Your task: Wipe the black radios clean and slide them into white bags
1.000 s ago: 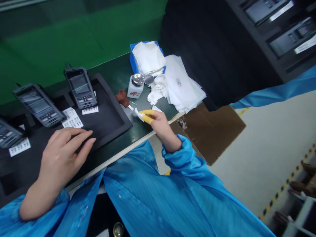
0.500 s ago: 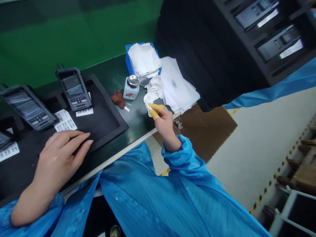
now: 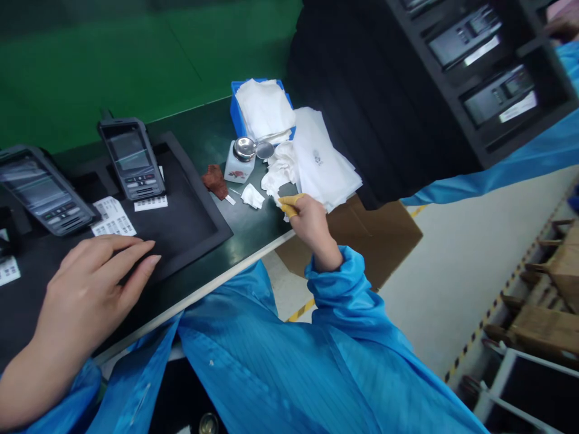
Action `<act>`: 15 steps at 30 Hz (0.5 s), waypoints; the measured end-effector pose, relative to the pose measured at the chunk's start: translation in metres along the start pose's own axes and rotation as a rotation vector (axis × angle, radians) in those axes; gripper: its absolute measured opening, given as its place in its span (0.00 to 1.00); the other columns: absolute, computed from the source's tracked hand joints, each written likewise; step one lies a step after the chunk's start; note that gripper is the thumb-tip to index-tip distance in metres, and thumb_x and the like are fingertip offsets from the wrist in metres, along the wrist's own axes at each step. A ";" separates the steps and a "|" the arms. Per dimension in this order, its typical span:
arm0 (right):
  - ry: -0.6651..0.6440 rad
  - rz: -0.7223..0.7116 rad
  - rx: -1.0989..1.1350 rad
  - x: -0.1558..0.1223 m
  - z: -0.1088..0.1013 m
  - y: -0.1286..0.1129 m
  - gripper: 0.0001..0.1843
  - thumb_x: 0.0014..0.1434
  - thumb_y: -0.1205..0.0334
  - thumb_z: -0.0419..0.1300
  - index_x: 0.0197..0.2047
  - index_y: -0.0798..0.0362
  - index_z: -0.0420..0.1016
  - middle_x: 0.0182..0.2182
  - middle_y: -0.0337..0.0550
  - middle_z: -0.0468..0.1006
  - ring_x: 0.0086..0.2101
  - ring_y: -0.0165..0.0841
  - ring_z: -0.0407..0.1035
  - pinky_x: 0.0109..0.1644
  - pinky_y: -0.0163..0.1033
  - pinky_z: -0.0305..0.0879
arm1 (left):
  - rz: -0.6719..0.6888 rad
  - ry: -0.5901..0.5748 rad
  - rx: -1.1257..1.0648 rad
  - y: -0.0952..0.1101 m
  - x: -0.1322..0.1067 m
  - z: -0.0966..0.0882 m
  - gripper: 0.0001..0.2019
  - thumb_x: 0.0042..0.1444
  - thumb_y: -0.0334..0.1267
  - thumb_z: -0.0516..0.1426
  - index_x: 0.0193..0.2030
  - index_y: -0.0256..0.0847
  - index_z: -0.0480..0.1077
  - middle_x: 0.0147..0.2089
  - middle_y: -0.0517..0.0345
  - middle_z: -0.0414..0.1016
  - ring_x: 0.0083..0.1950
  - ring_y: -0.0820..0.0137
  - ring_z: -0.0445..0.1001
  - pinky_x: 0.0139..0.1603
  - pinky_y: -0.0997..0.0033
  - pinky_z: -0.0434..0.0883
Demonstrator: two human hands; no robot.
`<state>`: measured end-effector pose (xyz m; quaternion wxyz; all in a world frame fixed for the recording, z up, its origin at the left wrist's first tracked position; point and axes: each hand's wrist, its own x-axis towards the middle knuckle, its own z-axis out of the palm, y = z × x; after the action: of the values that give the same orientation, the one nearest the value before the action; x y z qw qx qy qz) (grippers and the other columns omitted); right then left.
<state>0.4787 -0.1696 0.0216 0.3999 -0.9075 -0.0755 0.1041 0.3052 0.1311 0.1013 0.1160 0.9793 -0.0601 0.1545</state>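
My right hand point(image 3: 311, 222), with yellow finger cots on the thumb and a finger, pinches the edge of a crumpled white wipe point(image 3: 281, 169) near the bench edge. A small folded white wipe point(image 3: 252, 196) lies to its left. Behind that stand a white dispenser bottle point(image 3: 239, 167) with its metal lid flipped up and a brown cloth scrap point(image 3: 214, 181). My left hand point(image 3: 97, 277) hovers or rests over the black foam tray point(image 3: 192, 223), fingers loosely stretched and holding nothing. Near it are a handheld terminal point(image 3: 130, 160), another handheld terminal point(image 3: 45, 190) and a printed label sheet point(image 3: 113, 218).
A blue bin point(image 3: 236, 114) holds a stack of white wipes point(image 3: 265, 108). Beside it lie flat white bags point(image 3: 323, 160). Stacked black foam trays point(image 3: 362, 102) with more terminals rise at the right. A cardboard box point(image 3: 362, 235) sits below the bench edge. Another person's blue sleeve point(image 3: 488, 178) shows behind the trays.
The small folded wipe now lies separately on the bench, left of my right hand. That hand has shifted slightly right. My left hand sits a little further left in view.
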 end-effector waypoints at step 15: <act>0.271 -0.633 -0.311 0.054 -0.005 -0.077 0.15 0.59 0.63 0.53 0.42 0.49 0.81 0.36 0.47 0.74 0.40 0.38 0.65 0.44 0.46 0.59 | -0.140 -0.084 0.145 0.000 0.009 0.038 0.25 0.65 0.49 0.49 0.57 0.29 0.69 0.65 0.30 0.64 0.68 0.42 0.61 0.65 0.37 0.59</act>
<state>0.5278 -0.1094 0.0750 0.2760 -0.8946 -0.3137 -0.1583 0.3250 0.1211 0.0692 0.0529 0.9926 0.0148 0.1086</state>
